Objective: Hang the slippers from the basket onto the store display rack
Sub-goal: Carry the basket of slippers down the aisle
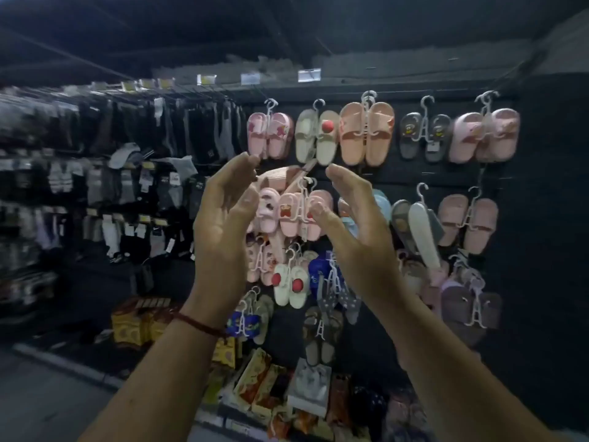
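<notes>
While many other pairs (366,132) already hang on the display rack (414,175), the left hand (223,218) and right hand (357,228) hold nothing, fingers loosely spread. The pink slippers (294,213) hang between the fingertips, seemingly placed. The basket is out of view, so what remains is unclear.

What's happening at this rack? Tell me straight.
A person stands at the display rack with both hands raised. The left hand and right hand are open on either side of a pink slipper pair, which appears to hang by its white hanger in the second row. Neither hand grips it. No basket is in view.
</notes>
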